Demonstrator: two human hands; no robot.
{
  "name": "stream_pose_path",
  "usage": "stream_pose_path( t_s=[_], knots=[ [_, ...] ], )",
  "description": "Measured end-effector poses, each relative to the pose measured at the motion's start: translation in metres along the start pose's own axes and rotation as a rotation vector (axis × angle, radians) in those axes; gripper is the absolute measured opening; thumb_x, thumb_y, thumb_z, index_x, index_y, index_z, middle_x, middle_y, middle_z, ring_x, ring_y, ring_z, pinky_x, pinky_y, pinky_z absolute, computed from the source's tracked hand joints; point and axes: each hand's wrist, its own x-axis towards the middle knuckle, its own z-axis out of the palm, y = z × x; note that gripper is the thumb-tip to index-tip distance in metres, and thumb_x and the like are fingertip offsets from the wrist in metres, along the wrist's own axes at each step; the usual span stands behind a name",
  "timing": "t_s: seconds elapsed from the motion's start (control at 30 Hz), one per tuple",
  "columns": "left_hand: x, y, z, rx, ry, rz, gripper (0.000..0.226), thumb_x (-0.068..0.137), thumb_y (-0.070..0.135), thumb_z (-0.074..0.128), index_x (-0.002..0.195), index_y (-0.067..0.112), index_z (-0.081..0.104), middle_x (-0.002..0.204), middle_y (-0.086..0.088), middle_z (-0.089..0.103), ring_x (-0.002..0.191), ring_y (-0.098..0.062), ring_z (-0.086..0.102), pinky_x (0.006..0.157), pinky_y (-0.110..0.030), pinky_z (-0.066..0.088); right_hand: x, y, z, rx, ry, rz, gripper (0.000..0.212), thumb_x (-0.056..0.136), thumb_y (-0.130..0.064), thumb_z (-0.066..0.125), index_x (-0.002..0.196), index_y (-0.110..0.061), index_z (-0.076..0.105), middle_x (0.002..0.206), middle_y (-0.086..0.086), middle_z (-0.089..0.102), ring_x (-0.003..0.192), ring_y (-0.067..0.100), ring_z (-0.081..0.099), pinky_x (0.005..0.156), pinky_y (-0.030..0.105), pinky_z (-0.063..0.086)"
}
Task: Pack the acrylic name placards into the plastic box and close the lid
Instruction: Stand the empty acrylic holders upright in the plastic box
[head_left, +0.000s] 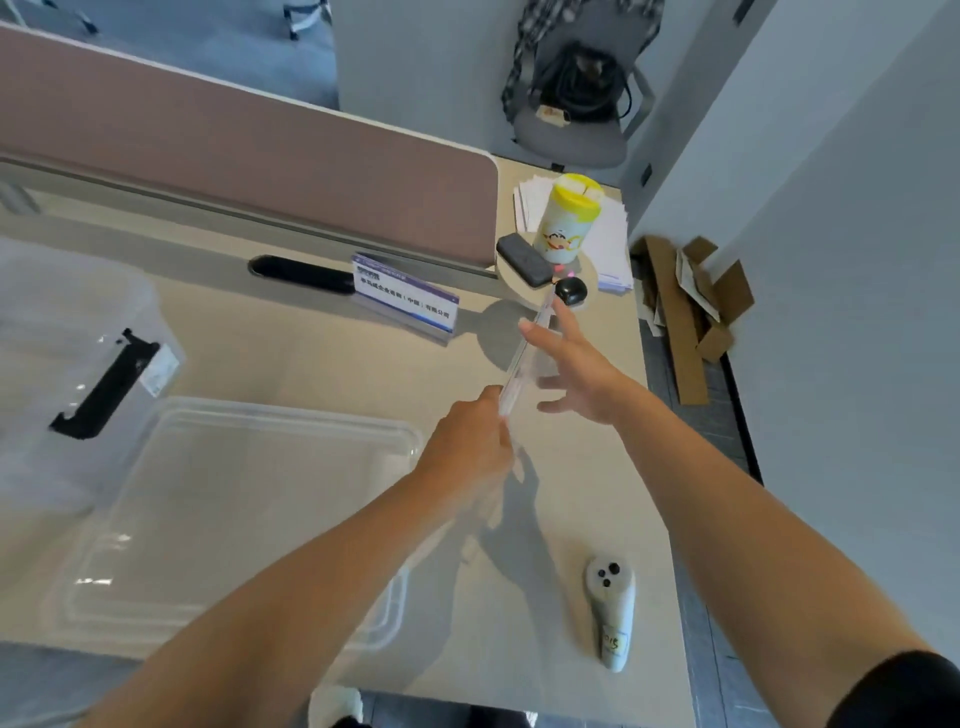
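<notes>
Closest to us, a white handheld controller with dark round buttons (613, 613) lies on the beige desk (311, 374), near its right edge. Left of it, a clear flat plastic lid (234, 519) rests on the desk under our left forearm. Just beyond its right corner, our left hand (467, 447) pinches the near end of a clear acrylic name placard (522, 364), fingers curled around its edge. We hold the placard above the desk, edge-on to the camera, slanting away to the right. Our right hand (582, 374) meets its far half with fingers straight and spread, the placard passing between thumb and index finger. Far to the left stands the translucent plastic box with a black latch (67, 338), blurred, well apart from the held placard. Farther back, a second acrylic placard with a blue-and-white label (405, 296) stands upright on the desk before the pink desk divider (234, 171). To the right sit a yellow-lidded canister (566, 218), a dark oblong case (524, 260) and a stack of white papers (608, 234).
</notes>
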Motion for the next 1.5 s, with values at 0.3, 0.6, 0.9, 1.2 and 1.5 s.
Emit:
stream_pose_path(
  t_s=[0.3, 0.6, 0.9, 1.2, 1.5],
  knots=[
    [-0.057, -0.06, -0.116, -0.193, 0.015, -0.015, 0.056, 0.085, 0.043, 0.057, 0.138, 0.035, 0.043, 0.135, 0.003, 0.043, 0.116, -0.017, 0.053, 0.097, -0.04, 0.047, -0.02, -0.071, 0.117, 0.021, -0.118, -0.192, 0.066, 0.079, -0.049, 0.068, 0.137, -0.055, 0.037, 0.137, 0.003, 0.046, 0.102, 0.036, 0.061, 0.083, 0.052, 0.054],
    [-0.109, -0.103, -0.188, -0.65, 0.164, -0.071, 0.072, 0.084, 0.042, 0.07, 0.142, 0.052, 0.028, 0.153, 0.006, 0.028, 0.141, -0.016, 0.026, 0.108, -0.038, 0.032, -0.015, -0.114, 0.216, 0.025, -0.439, -0.343, 0.05, 0.089, -0.046, 0.062, 0.133, -0.054, 0.039, 0.13, -0.004, 0.05, 0.114, 0.043, 0.057, 0.087, 0.057, 0.056],
    [-0.166, -0.18, -0.246, -0.661, 0.314, -0.043, 0.063, 0.088, 0.027, 0.067, 0.139, 0.047, 0.036, 0.13, 0.031, 0.04, 0.118, 0.004, 0.047, 0.075, -0.008, 0.046, -0.028, -0.137, 0.343, 0.005, -0.637, -0.32, 0.073, 0.074, -0.05, 0.071, 0.139, -0.053, 0.038, 0.144, 0.003, 0.042, 0.109, 0.041, 0.06, 0.086, 0.054, 0.058],
    [-0.218, -0.306, -0.333, -0.741, 0.224, 0.008, 0.064, 0.087, 0.031, 0.069, 0.138, 0.055, 0.037, 0.128, 0.044, 0.038, 0.092, 0.029, 0.05, 0.076, -0.01, 0.047, -0.037, -0.146, 0.484, -0.018, -0.609, -0.268, 0.077, 0.072, -0.054, 0.076, 0.138, -0.056, 0.037, 0.147, 0.013, 0.04, 0.111, 0.043, 0.062, 0.088, 0.056, 0.056],
    [-0.216, -0.387, -0.398, -0.745, 0.129, 0.015, 0.062, 0.088, 0.03, 0.069, 0.134, 0.057, 0.039, 0.119, 0.045, 0.04, 0.115, 0.016, 0.044, 0.08, -0.014, 0.046, -0.027, -0.158, 0.565, 0.016, -0.511, -0.212, 0.075, 0.069, -0.053, 0.077, 0.135, -0.055, 0.041, 0.145, 0.012, 0.041, 0.111, 0.042, 0.063, 0.089, 0.057, 0.055]
  ],
)
